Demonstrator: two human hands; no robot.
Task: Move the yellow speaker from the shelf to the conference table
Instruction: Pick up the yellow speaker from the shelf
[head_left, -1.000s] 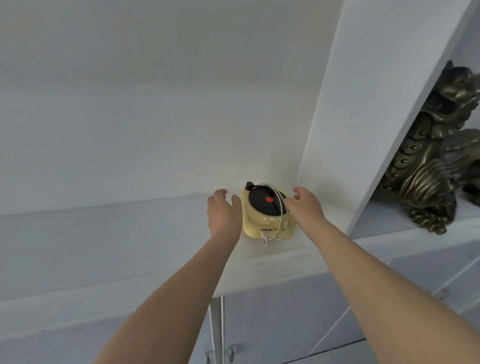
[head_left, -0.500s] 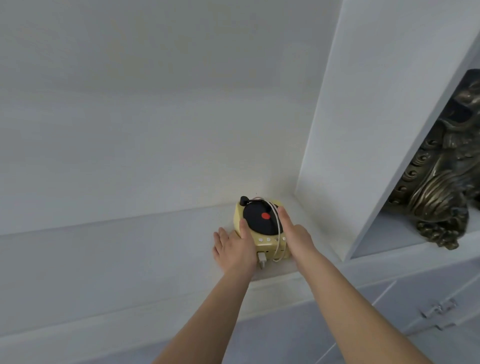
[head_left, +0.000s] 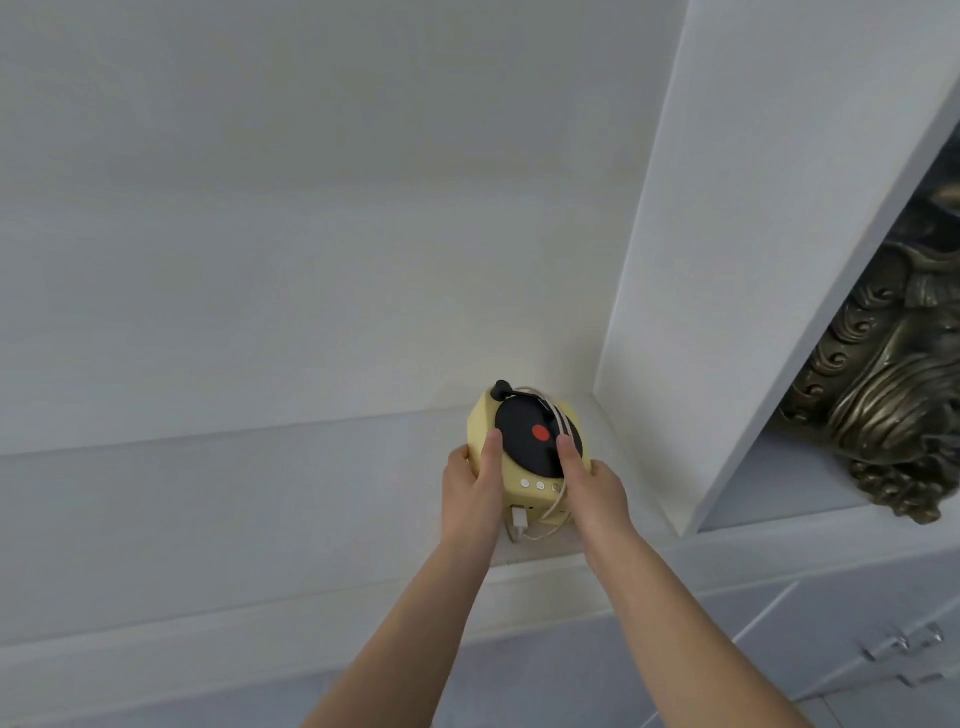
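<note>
1. Head view: the yellow speaker (head_left: 525, 441) sits on the shelf (head_left: 260, 467). The left hand (head_left: 470, 488) and right hand (head_left: 595, 491) grip its sides, thumbs on top.
2. Grasping step; next I judge a level lift, minding the loose cable (head_left: 545, 525).

Light was soft & even, no hard glare anywhere; it seemed to come from the cam side, can't say exactly. The white shelf (head_left: 260, 493) & the wall behind it looked flat, bluish-grey w/ a faint warm tint mid-frame. A weak soft shadow sat under the yellow speaker (head_left: 519, 449). The bronze statue (head_left: 893, 389) in its recess was the darkest bit, w/ small highlights on the curls. Wide-angle bend was obvious, esp the divider panel (head_left: 727, 260) leaning hard. Whole frame was slightly soft, w/ compression smear on the forearms (head_left: 675, 623).
</note>
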